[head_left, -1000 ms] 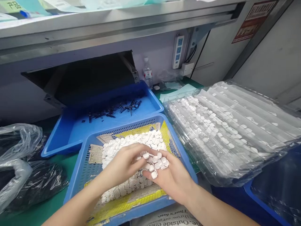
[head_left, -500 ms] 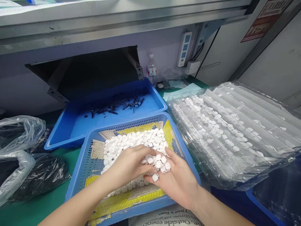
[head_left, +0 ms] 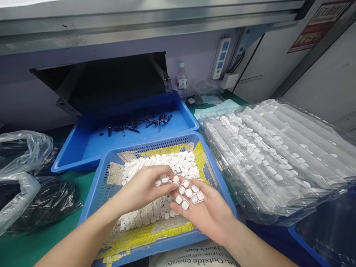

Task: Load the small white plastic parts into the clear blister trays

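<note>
Overhanging the blue perforated plastic basket [head_left: 172, 243], the right hand [head_left: 211, 212] lies spread, palm up, bearing small white rounded-square pieces [head_left: 189, 193]; the left hand [head_left: 147, 185] pinches others between thumb and fingers. Judged light, stiff, somewhat slippery; best held by opposite edges.

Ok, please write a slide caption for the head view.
Right hand cradling small white parts, left hand holding others, above a blue basket of more.

Pale lilac wall [head_left: 191, 48] — metal-edged shelf [head_left: 139, 26] above, green tabletop [head_left: 30, 244] below — grey panel [head_left: 328, 79] at right
</note>
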Motion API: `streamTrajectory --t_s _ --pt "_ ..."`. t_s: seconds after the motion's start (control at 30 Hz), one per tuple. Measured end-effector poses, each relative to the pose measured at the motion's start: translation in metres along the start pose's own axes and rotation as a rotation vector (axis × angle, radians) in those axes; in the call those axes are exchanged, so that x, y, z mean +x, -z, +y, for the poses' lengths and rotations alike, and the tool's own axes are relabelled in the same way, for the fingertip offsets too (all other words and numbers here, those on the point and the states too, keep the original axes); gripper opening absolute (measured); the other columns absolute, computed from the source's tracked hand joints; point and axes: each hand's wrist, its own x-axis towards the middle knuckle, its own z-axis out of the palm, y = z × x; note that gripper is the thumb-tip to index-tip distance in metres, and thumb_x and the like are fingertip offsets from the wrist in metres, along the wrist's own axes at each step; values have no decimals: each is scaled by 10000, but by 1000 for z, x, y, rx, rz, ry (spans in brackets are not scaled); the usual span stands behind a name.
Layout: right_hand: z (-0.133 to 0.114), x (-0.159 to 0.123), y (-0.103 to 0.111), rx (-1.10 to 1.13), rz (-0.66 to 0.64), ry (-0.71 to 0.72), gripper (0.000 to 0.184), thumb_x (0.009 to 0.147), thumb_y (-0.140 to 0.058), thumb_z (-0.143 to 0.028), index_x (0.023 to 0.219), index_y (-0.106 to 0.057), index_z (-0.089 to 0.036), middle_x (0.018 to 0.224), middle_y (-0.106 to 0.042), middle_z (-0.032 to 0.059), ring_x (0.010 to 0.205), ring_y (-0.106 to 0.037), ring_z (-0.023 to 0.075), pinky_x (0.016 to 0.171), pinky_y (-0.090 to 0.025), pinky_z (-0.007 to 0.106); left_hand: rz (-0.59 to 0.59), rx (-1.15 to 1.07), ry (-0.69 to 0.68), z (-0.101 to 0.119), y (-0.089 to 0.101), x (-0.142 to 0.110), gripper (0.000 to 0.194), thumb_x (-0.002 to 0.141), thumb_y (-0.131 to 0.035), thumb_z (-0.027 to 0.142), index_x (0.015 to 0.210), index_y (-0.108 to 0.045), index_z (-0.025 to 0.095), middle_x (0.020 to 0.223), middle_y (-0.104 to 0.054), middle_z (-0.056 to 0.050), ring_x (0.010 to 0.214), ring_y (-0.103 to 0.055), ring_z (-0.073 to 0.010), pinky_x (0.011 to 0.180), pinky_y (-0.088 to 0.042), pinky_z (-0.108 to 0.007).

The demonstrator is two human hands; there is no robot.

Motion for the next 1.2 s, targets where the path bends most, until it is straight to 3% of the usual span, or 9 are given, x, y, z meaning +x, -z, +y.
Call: streamTrajectory --t_s 0.27,0.63,0.83,0.97,1.1,1.2 --pt "0 -2 -1 -22 6 14 342 753 -496 -201 1080 -506 -102 1004 -590 107 937 -548 200 779 -420 329 58 42 -16 -2 4 -2 162 780 -496 360 732 -532 209 672 -567 48 598 -494 -107 533 -322 -194" --pt "0 -5 -2 13 43 15 472 731 -434 -146 1197 -397 -90 1001 -582 126 892 -566 207 796 -419 366 -25 16 -27 0 5 -2 152 795 -490 350 766 -522 204 725 -568 38 635 -484 -116 547 -325 -214" --pt "0 -3 -2 -13 25 14 356 729 -449 -160 1072 -485 -71 937 -593 128 862 -577 214 778 -426 360 -43 -31 -27 -2 5 -1 128 797 -504 330 754 -514 209 731 -571 53 673 -501 -116 584 -341 -217" --pt "1 0 0 -85 36 66 218 693 -506 -132 901 -560 -93 833 -603 95 757 -592 181 659 -442 280 -76 -98 -49 -3 6 -2 110 809 -495 314 781 -512 208 743 -564 51 680 -493 -114 602 -346 -218" --pt "3 0 2 -245 67 108 150 682 -579 -134 832 -574 -141 746 -582 34 583 -547 106 479 -361 195 -109 -155 -87 -2 8 -2 144 805 -507 351 806 -520 208 761 -550 46 679 -472 -114 596 -338 -213" --pt "5 -2 2 -367 45 138 170 686 -635 -251 811 -556 -168 715 -559 8 553 -506 82 461 -321 190 -97 -176 -73 -1 6 -2 168 797 -515 375 794 -520 207 753 -546 47 677 -467 -116 597 -334 -214"
